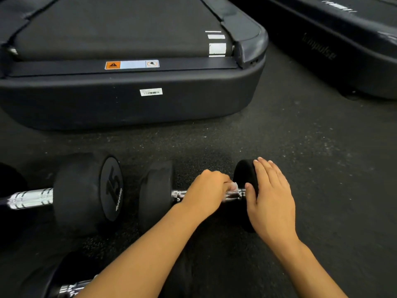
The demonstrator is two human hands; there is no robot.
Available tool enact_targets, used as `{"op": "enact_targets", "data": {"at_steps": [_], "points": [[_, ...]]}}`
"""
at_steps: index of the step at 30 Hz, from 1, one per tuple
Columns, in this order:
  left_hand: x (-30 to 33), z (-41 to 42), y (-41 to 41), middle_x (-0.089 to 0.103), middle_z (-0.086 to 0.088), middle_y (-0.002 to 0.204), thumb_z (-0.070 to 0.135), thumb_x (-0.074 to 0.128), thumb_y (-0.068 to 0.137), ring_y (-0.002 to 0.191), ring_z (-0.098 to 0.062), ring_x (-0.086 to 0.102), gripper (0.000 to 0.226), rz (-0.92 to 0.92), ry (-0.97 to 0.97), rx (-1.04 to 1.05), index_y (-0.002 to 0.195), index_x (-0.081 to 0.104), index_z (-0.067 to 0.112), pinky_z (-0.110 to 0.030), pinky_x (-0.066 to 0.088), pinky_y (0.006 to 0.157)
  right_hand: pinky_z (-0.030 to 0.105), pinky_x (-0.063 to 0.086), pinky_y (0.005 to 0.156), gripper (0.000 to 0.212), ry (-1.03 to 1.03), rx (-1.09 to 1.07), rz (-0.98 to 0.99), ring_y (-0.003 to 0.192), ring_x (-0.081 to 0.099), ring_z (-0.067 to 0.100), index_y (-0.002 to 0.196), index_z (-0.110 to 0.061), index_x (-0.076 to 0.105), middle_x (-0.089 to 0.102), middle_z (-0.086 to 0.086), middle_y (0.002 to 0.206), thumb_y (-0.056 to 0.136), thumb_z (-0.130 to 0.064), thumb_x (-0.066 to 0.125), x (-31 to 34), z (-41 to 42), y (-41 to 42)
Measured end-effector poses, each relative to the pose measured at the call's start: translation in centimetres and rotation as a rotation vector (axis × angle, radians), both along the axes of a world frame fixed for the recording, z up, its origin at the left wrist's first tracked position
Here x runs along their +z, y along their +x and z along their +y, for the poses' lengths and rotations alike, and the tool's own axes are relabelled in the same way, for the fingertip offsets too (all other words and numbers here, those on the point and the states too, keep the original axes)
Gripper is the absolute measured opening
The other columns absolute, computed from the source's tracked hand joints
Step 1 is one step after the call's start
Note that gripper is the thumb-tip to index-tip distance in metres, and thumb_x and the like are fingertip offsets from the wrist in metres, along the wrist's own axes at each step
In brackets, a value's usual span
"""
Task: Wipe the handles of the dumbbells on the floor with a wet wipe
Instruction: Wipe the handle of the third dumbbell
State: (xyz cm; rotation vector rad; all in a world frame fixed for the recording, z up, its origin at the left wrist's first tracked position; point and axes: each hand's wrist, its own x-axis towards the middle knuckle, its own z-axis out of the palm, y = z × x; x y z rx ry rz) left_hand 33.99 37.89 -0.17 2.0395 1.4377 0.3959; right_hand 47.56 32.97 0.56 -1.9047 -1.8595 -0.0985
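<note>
A small black dumbbell [156, 190] lies on the dark rubber floor with its chrome handle [235, 194] running left to right. My left hand [206, 193] curls over the handle and holds a white wet wipe [233, 186] against it, near the right end. My right hand [271, 198] lies flat with straight fingers on the dumbbell's right head [243, 174]. A larger dumbbell marked 15 [86, 194] lies to the left, its chrome handle [32, 198] bare. A third dumbbell's handle [73, 288] shows at the bottom left.
A black treadmill's rear end [133, 100] stands just beyond the dumbbells. A second treadmill [335, 46] runs along the upper right. Speckled rubber floor [322, 158] stretches to the right of my hands.
</note>
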Motion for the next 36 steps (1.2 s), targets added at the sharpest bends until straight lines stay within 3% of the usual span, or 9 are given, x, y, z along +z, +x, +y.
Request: {"op": "enact_targets", "data": {"at_steps": [5, 8, 15, 19, 22, 26, 30, 36], "points": [[-0.7, -1.1, -0.7, 0.07, 0.0, 0.101, 0.021, 0.048, 0.094, 0.096, -0.018, 0.063, 0.024, -0.064, 0.134, -0.131, 0.108, 0.067, 0.021, -0.036, 0.048, 0.084, 0.036, 0.025, 0.106, 0.051, 0.015, 0.001, -0.009, 0.127, 0.042, 0.031, 0.128, 0.001, 0.05, 0.051, 0.014, 0.133, 0.081, -0.01, 0.066, 0.0, 0.1, 0.0], [-0.1, 0.8, 0.4, 0.066, -0.008, 0.086, 0.025, 0.044, 0.097, 0.086, -0.027, 0.061, 0.026, 0.074, 0.003, -0.15, 0.098, 0.068, 0.017, -0.037, 0.048, 0.074, 0.031, 0.022, 0.108, 0.048, 0.022, 0.003, 0.005, 0.128, 0.041, 0.03, 0.128, 0.001, 0.049, 0.051, 0.014, 0.134, 0.083, -0.011, 0.061, -0.3, 0.1, 0.1], [-0.3, 0.4, 0.5, 0.069, -0.002, 0.087, 0.027, 0.051, 0.093, 0.084, -0.019, 0.062, 0.02, -0.027, 0.02, -0.063, 0.1, 0.069, 0.022, -0.038, 0.049, 0.077, 0.029, 0.019, 0.107, 0.047, 0.035, 0.006, 0.005, 0.128, 0.041, 0.03, 0.128, 0.001, 0.05, 0.051, 0.014, 0.133, 0.084, -0.014, 0.056, -0.4, 0.3, 0.1], [0.2, 1.6, 1.2, 0.058, -0.001, 0.074, 0.026, 0.05, 0.094, 0.078, -0.019, 0.056, 0.02, -0.002, -0.105, -0.039, 0.089, 0.067, 0.015, -0.029, 0.043, 0.066, 0.035, 0.026, 0.107, 0.05, 0.021, -0.005, 0.004, 0.129, 0.041, 0.029, 0.129, 0.0, 0.049, 0.05, 0.013, 0.135, 0.083, -0.01, 0.063, -0.4, 0.1, 0.1], [0.1, 1.5, 0.4, 0.064, -0.007, 0.087, 0.028, 0.052, 0.092, 0.086, -0.022, 0.058, 0.019, 0.058, -0.055, 0.031, 0.091, 0.068, 0.019, -0.03, 0.044, 0.069, 0.033, 0.024, 0.109, 0.05, 0.018, 0.005, -0.001, 0.13, 0.039, 0.028, 0.13, -0.001, 0.048, 0.049, 0.012, 0.136, 0.083, -0.011, 0.063, -0.4, 0.0, 0.2], [0.4, 0.3, 1.6, 0.066, -0.008, 0.089, 0.026, 0.053, 0.091, 0.088, -0.027, 0.06, 0.016, 0.051, 0.05, 0.007, 0.093, 0.068, 0.02, -0.036, 0.049, 0.074, 0.03, 0.022, 0.109, 0.047, 0.031, -0.006, 0.007, 0.13, 0.04, 0.028, 0.129, -0.001, 0.049, 0.05, 0.012, 0.135, 0.085, -0.016, 0.053, -0.6, 0.2, 0.1], [0.6, 1.0, 1.1, 0.064, -0.007, 0.086, 0.031, 0.052, 0.092, 0.09, -0.025, 0.058, 0.019, 0.062, -0.021, 0.029, 0.089, 0.067, 0.021, -0.031, 0.042, 0.068, 0.034, 0.026, 0.108, 0.047, 0.029, -0.002, 0.005, 0.129, 0.04, 0.029, 0.129, 0.0, 0.05, 0.05, 0.013, 0.135, 0.084, -0.011, 0.061, -0.4, 0.1, 0.1], [1.1, -0.1, 2.0, 0.065, -0.01, 0.092, 0.028, 0.05, 0.092, 0.09, -0.029, 0.058, 0.019, 0.073, 0.053, 0.038, 0.095, 0.068, 0.022, -0.033, 0.043, 0.07, 0.035, 0.026, 0.107, 0.051, 0.009, -0.009, 0.005, 0.13, 0.04, 0.028, 0.129, 0.0, 0.049, 0.05, 0.013, 0.135, 0.082, -0.01, 0.064, -0.3, 0.1, 0.0]]}}
